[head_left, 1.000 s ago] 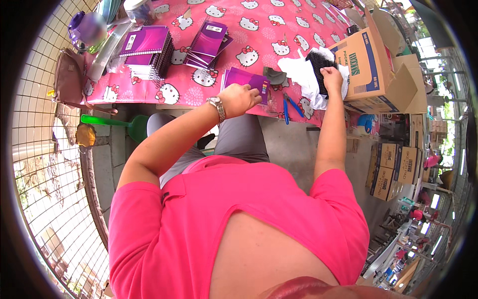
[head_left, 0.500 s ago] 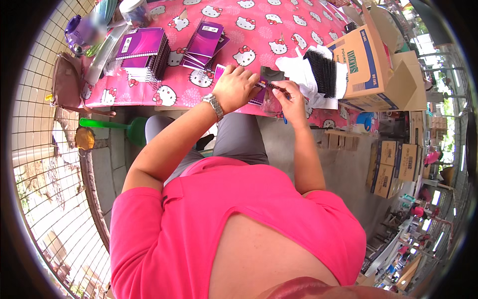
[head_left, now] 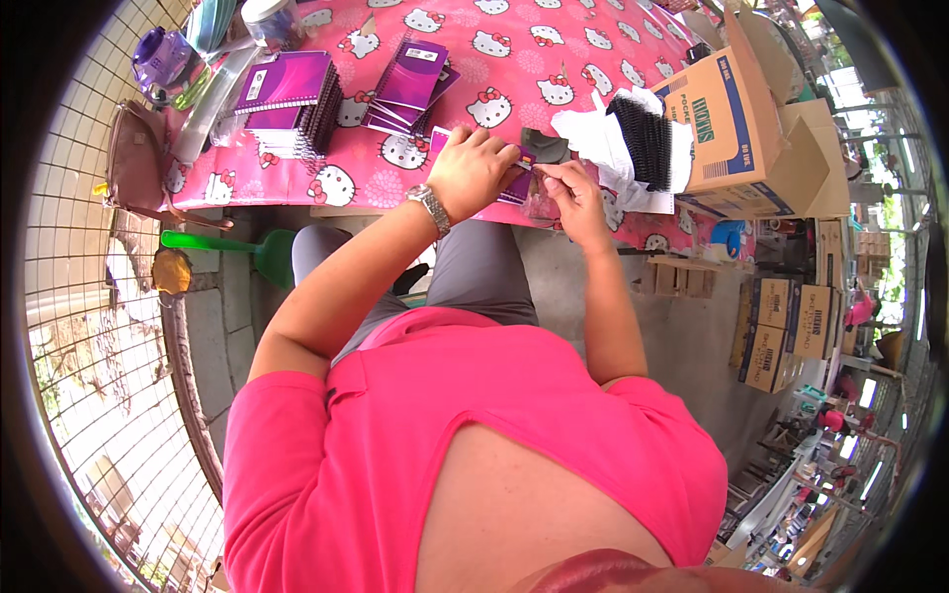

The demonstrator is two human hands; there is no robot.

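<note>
Under my left hand [head_left: 473,170] lies a purple notebook [head_left: 519,188] near the front edge of the table; the fingers curl over it and hold it, covering most of its cover. My right hand [head_left: 578,201] is at the notebook's right edge, thumb and forefinger pinched together. What those fingertips grip is too small to make out. Close by on the right, a bundle of black spiral binding coils [head_left: 643,143] rests on white paper [head_left: 590,136]. Beyond my left hand is a loose pile of purple notebooks [head_left: 410,77], with a taller notebook stack [head_left: 287,81] to its left.
A pink patterned cloth [head_left: 534,64] covers the table. An open cardboard box [head_left: 727,128] stands at the right, a brown pouch [head_left: 133,158] at the left edge. At the far left are a purple bottle [head_left: 158,61] and a clear jar [head_left: 269,22]. A green dustpan [head_left: 275,259] is below the table.
Half a second ago a dark coil showed between my right fingers and the notebook; now I cannot see it there. My right fingertips have moved slightly left, closer to the notebook's edge.
</note>
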